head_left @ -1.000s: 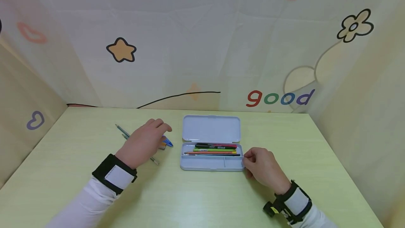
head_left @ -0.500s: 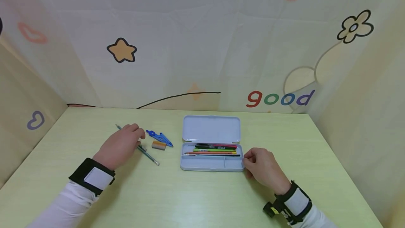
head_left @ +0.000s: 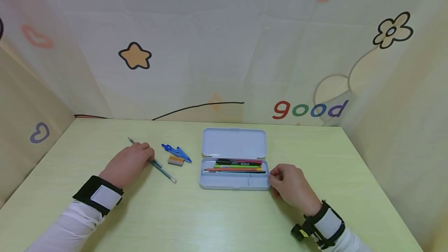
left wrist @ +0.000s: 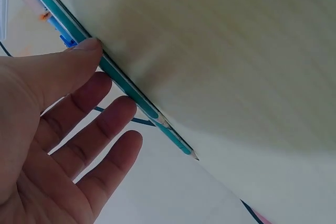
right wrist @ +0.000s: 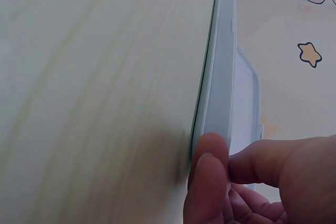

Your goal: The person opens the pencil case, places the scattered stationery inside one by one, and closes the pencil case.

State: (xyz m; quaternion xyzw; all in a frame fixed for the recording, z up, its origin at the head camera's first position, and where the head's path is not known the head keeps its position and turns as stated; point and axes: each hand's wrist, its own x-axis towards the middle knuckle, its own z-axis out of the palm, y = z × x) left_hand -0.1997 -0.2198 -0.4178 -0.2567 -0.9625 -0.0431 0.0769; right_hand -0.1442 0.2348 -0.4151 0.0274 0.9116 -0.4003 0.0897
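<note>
Two teal pencils lie slantwise on the left of the table, side by side. My left hand is over their middle, hiding part of them in the head view. In the left wrist view the thumb overlaps the pencils and the fingertips meet their other side, pinching them; the sharpened tips point away. An open white pencil case stands mid-table, lid folded back. It holds several pens and pencils in its rear compartment. My right hand pinches the case's right end between thumb and fingers.
A blue compass and an orange-and-grey eraser lie between the left hand and the case. A printed cloth hangs behind the table, with more cloth at both sides.
My left hand has moved left from over the compass and eraser, uncovering them, and lowered onto the teal pencils. The right hand stays at the case.
</note>
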